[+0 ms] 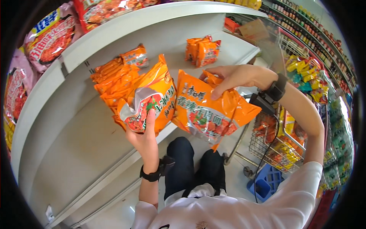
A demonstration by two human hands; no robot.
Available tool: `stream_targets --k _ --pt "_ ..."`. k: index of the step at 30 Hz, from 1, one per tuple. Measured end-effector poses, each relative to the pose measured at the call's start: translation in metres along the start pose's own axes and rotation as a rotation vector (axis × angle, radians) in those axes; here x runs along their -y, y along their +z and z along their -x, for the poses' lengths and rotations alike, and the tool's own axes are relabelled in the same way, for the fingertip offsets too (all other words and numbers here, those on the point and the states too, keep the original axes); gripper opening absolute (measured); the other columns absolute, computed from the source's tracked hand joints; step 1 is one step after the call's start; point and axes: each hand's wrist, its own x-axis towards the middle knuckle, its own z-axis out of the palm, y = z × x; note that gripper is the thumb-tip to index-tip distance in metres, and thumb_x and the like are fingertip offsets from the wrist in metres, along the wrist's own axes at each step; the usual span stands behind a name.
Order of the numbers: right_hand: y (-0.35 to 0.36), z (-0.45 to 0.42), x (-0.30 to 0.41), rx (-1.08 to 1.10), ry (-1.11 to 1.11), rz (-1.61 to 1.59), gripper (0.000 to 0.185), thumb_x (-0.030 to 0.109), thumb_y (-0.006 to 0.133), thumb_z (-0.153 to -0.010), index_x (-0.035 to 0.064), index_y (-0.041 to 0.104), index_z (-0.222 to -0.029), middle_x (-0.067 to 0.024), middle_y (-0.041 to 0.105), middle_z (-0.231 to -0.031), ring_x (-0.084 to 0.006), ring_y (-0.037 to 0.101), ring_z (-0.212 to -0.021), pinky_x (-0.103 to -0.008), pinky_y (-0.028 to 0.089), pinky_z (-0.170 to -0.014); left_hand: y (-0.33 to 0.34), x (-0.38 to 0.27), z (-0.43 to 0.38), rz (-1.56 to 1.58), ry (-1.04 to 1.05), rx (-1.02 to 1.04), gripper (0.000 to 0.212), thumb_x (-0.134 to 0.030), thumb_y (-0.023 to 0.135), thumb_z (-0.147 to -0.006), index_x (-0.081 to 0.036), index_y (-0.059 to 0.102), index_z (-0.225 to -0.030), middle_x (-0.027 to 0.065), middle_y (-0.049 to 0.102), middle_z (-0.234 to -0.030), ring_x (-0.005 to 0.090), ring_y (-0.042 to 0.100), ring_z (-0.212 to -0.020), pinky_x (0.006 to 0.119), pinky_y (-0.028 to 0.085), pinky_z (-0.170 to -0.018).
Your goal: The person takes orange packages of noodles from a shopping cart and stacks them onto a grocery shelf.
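Note:
My left hand (pixel 144 138) grips the lower end of an orange instant noodle packet (pixel 161 97), thumb across its printed front. That packet is tilted and stands at the near end of a row of similar packets (pixel 114 80) on the white shelf. My right hand (pixel 231 77) holds another orange noodle packet (pixel 206 108) from above, over the shelf's front edge. A further orange wrapper shows behind that packet, under my fingers; how many I hold there is hard to tell. The two front packets meet or nearly meet at their edges.
A small group of orange packets (pixel 203 51) stands at the shelf's back right. Pink noodle bags (pixel 51 37) line the upper shelf (pixel 171 11). To the right is a wire shopping cart (pixel 277 151) with packets, beside a blue plastic basket (pixel 264 183). A black cable (pixel 264 156) hangs from my right wrist strap.

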Motion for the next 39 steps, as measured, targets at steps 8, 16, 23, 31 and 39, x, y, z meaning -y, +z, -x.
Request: stream_targets --k 8,16,23,31,39 --pt "-0.042 -0.016 -0.010 -0.221 -0.035 0.049 0.074 0.005 0.069 -0.071 0.0061 0.035 -0.136 -0.0076 0.058 -0.107 -0.0107 0.057 -0.091 -0.0234 0.046 -0.082 -0.057 0.002 0.005 0.282 -0.232 -0.116 0.047 -0.029 0.054 -0.093 -0.002 0.040 -0.129 0.0126 0.053 -0.122 0.0222 0.057 -0.110 0.036 0.047 -0.092" --pt "-0.108 -0.094 -0.019 -0.287 -0.438 0.543 0.075 0.014 0.070 -0.068 0.0065 0.035 -0.133 -0.0133 0.058 -0.115 -0.0214 0.057 -0.100 -0.0305 0.044 -0.088 -0.088 -0.002 0.027 0.260 -0.270 -0.236 0.054 -0.040 0.042 -0.097 -0.005 0.033 -0.137 0.0112 0.043 -0.135 0.0226 0.047 -0.123 0.039 0.045 -0.095" --pt "-0.091 -0.193 0.026 -0.259 -0.449 0.886 0.075 0.023 0.073 -0.063 0.0137 0.040 -0.129 -0.0170 0.058 -0.114 -0.0300 0.057 -0.103 -0.0369 0.047 -0.085 -0.125 -0.005 0.024 0.227 -0.266 -0.381 0.056 -0.044 0.043 -0.094 -0.007 0.035 -0.136 0.0091 0.047 -0.133 0.0226 0.050 -0.120 0.039 0.044 -0.097" --pt "-0.087 -0.295 0.032 -0.044 -0.513 0.927 0.075 0.021 0.075 -0.061 0.0173 0.041 -0.129 -0.0177 0.054 -0.117 -0.0322 0.052 -0.109 -0.0427 0.042 -0.087 -0.128 -0.009 0.033 0.158 -0.261 -0.459 0.056 -0.044 0.044 -0.094 -0.009 0.034 -0.136 0.0089 0.046 -0.133 0.0233 0.049 -0.120 0.040 0.044 -0.096" --pt "-0.077 -0.290 0.054 -0.151 -0.323 0.885 0.059 0.035 0.068 -0.073 0.0168 0.049 -0.126 -0.0157 0.055 -0.118 -0.0323 0.052 -0.110 -0.0433 0.041 -0.090 -0.135 -0.002 0.030 0.149 -0.339 -0.539 0.060 -0.046 0.047 -0.091 -0.010 0.035 -0.136 0.0083 0.046 -0.133 0.0241 0.050 -0.119 0.039 0.044 -0.096"
